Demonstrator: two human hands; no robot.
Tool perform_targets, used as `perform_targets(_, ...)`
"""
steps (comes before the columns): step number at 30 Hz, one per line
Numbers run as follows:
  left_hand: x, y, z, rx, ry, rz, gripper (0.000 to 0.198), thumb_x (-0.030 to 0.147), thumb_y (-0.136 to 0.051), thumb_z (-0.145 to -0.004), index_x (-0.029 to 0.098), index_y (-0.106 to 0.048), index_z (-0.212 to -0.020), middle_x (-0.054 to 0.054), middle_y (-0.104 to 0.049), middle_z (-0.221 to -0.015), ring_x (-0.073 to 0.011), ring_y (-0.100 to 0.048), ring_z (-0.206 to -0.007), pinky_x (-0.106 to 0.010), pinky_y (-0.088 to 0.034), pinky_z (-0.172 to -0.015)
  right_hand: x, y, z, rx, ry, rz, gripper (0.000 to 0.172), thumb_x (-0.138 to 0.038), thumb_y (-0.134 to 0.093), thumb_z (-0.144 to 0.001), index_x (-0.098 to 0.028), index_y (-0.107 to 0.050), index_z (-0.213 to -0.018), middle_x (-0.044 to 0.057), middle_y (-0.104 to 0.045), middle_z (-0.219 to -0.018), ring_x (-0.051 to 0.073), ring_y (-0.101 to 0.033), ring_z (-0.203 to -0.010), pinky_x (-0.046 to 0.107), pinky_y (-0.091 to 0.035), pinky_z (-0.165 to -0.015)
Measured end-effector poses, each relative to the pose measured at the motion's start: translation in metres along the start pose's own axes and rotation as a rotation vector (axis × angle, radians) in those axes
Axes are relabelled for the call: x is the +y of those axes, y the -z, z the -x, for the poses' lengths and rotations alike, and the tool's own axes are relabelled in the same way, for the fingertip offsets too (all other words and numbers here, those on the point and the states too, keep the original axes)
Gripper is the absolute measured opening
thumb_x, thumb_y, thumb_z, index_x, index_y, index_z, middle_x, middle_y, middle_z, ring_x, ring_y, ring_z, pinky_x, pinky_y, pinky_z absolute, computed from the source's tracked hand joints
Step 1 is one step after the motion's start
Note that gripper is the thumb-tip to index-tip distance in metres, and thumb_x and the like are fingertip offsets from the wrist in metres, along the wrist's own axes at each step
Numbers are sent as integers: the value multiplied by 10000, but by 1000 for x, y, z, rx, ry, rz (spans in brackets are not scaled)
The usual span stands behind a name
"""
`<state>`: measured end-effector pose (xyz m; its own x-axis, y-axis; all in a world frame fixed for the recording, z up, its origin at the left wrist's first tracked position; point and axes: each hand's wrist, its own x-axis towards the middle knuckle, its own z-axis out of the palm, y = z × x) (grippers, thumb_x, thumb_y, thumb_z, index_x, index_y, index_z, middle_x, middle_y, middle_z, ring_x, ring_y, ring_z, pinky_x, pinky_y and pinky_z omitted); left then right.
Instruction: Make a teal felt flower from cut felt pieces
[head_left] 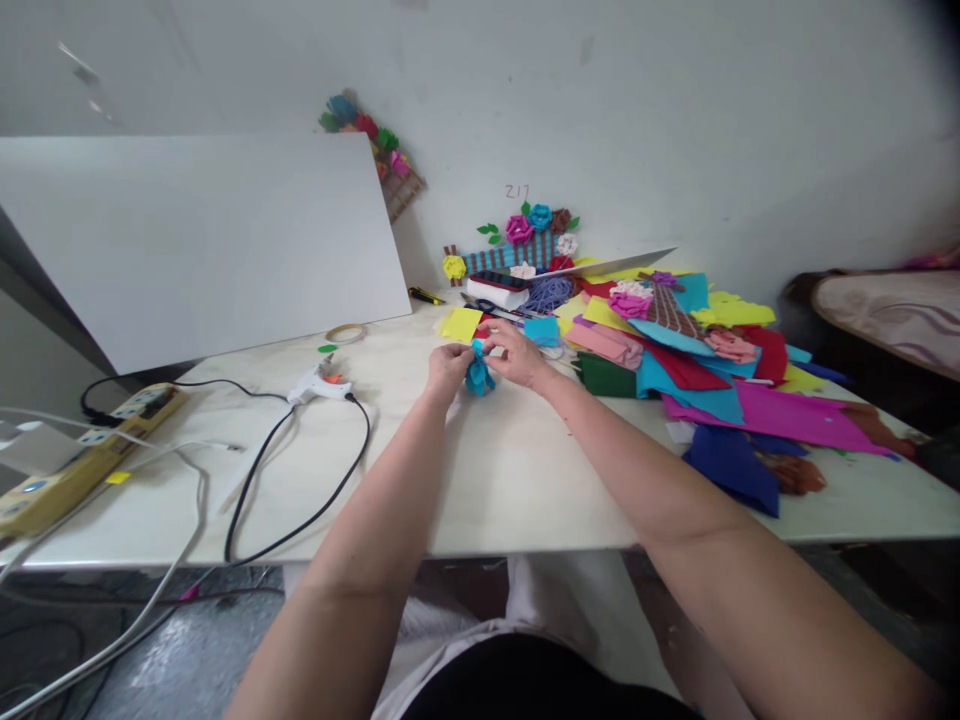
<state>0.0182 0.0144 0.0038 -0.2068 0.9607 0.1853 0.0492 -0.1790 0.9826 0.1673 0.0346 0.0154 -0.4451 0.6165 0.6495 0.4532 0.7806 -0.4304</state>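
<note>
Your left hand [448,368] pinches the bright-blue, petalled piece of crinkled paper [478,378] — your right hand [516,356] has thumb and fingertips closed on its upper edge! It's between your hands, over the smooth white counter [525,475] — white plastic glue gun with black cord [319,384] off left, flat yellow paper [459,323] just beyond.

The left hand [450,368] partly covers the blue paper flower [480,380]; whether the right hand [519,357] pinches it is too small to tell. Left of the tabletop's [525,480] middle, the picture's edge crops the yellow power strip [116,453] (the white board [202,240] too), and that board partly hides a flowered panel [403,192].
</note>
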Motion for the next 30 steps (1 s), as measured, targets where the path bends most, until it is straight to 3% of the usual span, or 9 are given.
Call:
perform_targets(6,-5,0,-6,38,-133,-232,145,248,-560,-615,131,-645,-625,9,-559,-525,-101,-475,-520,-210,-339,-497,2,-6,-1,42,-22,63,97,-188,-598,-687,-199,-613,-782,76,-569,-1194,217,-559,-1062,363,-473,-866)
perform_targets(10,-8,-1,-10,58,-147,-325,172,282,-573,-647,134,-659,-645,-8,-589,-551,-129,-529,-573,-218,-365,-529,4,-7,-2,96,-52,108,54,-189,-580,-702,-198,-612,-746,76,-596,-1153,218,-576,-1032,361,-484,-846)
perform_targets(16,-8,-3,-9,78,-130,-270,185,322,-611,-642,142,-654,-644,-5,-581,-547,-126,-523,-559,-224,-374,-538,5,-7,-3,102,-79,149,87,-151,-567,-687,-197,-630,-726,70,-608,-1142,220,-585,-1010,354,-490,-819)
perform_targets(23,-6,-1,-3,-11,-43,-72,241,352,-621,-628,119,-661,-674,22,-514,-486,-91,-441,-476,-217,-345,-495,6,-8,-2,101,-46,119,102,-148,-559,-685,-203,-640,-717,49,-611,-1159,201,-599,-967,324,-502,-747)
perform_targets(30,-7,-3,-5,23,-83,-156,201,315,-616,-627,119,-662,-639,30,-499,-479,-75,-403,-470,-205,-303,-468,4,-9,-1,101,-29,124,70,-177,-576,-692,-198,-629,-733,60,-607,-1166,214,-591,-994,353,-497,-792)
